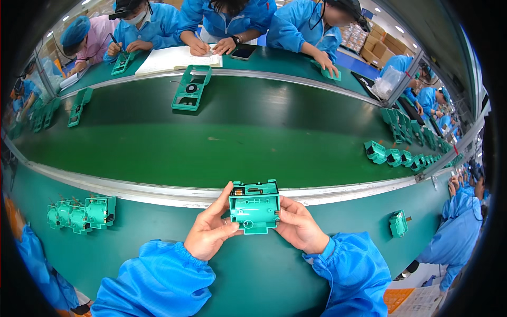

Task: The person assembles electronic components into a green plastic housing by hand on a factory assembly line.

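Between my two hands is a green plastic housing (254,210), box-like with a curved, hollow face turned up and black and copper-coloured parts along its far edge. My left hand (210,227) grips its left side, thumb on the near corner and fingers behind. At the right side my right hand (300,224) holds it with the thumb against the wall. Both sleeves are blue. The housing is held over the near bench, close to the metal rail. What lies on its underside is hidden.
On the near bench (253,274), several similar housings (100,212) cluster at left and a single housing (398,224) stands at right. Past the metal rail (327,194) runs a green conveyor belt (237,153) carrying green frames (191,90) and rows of housings (376,152). Co-workers sit opposite.
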A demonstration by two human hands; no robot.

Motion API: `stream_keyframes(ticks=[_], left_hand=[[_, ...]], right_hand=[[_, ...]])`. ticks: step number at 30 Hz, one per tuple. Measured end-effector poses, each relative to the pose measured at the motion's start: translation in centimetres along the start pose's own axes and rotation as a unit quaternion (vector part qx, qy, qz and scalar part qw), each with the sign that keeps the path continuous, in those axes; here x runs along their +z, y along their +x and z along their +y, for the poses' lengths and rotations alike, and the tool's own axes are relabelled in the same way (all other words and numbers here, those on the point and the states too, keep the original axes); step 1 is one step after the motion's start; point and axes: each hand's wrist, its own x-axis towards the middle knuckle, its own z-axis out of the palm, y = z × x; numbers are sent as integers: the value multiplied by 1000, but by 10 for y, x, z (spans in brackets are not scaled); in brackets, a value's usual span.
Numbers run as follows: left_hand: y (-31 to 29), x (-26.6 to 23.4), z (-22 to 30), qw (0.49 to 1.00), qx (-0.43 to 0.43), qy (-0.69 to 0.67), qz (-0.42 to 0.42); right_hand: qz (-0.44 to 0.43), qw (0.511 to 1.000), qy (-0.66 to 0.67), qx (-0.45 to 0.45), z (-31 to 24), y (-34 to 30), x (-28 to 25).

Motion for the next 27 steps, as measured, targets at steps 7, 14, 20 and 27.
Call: stream_keyframes(ticks=[7, 14, 20, 27], left_hand=[[0, 1, 0, 999, -17, -21, -18], [2, -16, -15, 978, 144, 135, -62], [-2, -4, -14, 963, 188, 182, -56], [-2, 1, -18, 938, 201, 282, 15]], right_hand=[[-6, 999, 35, 13, -2, -3, 5], [-15, 999, -24, -23, 5, -1, 4], [-48, 996, -49, -53, 9, -2, 1], [-30, 984, -155, -78, 16, -3, 4]])
